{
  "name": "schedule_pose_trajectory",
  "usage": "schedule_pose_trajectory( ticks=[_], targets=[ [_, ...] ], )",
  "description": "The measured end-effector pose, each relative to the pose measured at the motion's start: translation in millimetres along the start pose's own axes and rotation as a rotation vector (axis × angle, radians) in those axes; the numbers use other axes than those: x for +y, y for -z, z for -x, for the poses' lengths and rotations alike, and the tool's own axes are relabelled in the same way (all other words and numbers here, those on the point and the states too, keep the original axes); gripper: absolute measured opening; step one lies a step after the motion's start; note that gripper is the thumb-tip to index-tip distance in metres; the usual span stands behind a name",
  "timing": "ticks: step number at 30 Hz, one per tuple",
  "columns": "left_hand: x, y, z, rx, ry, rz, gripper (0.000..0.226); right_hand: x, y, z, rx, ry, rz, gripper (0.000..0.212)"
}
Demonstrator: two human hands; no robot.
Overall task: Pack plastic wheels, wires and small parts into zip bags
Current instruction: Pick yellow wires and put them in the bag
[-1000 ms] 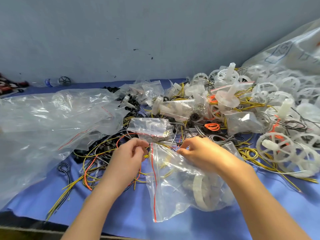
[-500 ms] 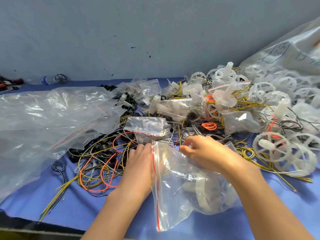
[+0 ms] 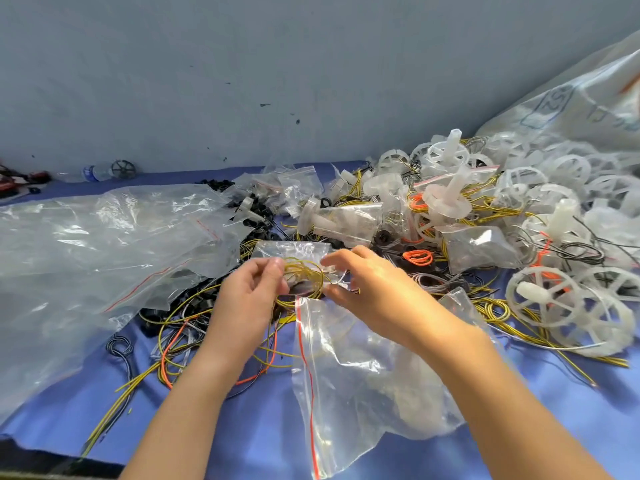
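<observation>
printed sack (image 3: pixel 571 98): cut by right edge | zip bag (image 3: pixel 346 393): contents hazy | right hand (image 3: pixel 377 289) fingers: blurred, grip unclear

**Colours across our bench**

We note a yellow-and-black coil of thin wire (image 3: pixel 304 273) and a clear plastic zip bag (image 3: pixel 363 375) with a red seal line. The round spoked plastic wheels (image 3: pixel 543 296) are milky white. A small looped wire bundle (image 3: pixel 418 257) is bright orange. The cloth-covered bench (image 3: pixel 263 427) is blue, the painted wall (image 3: pixel 242 64) grey-blue with dark specks. The small ring-shaped parts (image 3: pixel 218 184) are black.
</observation>
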State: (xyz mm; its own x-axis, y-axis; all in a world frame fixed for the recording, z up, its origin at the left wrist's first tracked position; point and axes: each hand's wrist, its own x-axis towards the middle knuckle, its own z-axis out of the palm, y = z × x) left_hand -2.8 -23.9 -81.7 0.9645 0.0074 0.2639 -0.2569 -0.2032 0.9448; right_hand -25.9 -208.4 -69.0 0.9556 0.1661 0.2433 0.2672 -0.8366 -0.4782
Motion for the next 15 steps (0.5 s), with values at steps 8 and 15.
schedule_pose_trajectory(
  ticks=[8, 15],
  targets=[
    [5, -5, -3, 0.000, 0.048, 0.231, 0.023, -23, -10, -10, 0.308, 0.089, 0.037, 0.027],
    [1, 2, -10, 0.085, 0.188, 0.411, 0.023, -20, -10, -15, 0.349, 0.047, -0.031, 0.021]
  ],
)
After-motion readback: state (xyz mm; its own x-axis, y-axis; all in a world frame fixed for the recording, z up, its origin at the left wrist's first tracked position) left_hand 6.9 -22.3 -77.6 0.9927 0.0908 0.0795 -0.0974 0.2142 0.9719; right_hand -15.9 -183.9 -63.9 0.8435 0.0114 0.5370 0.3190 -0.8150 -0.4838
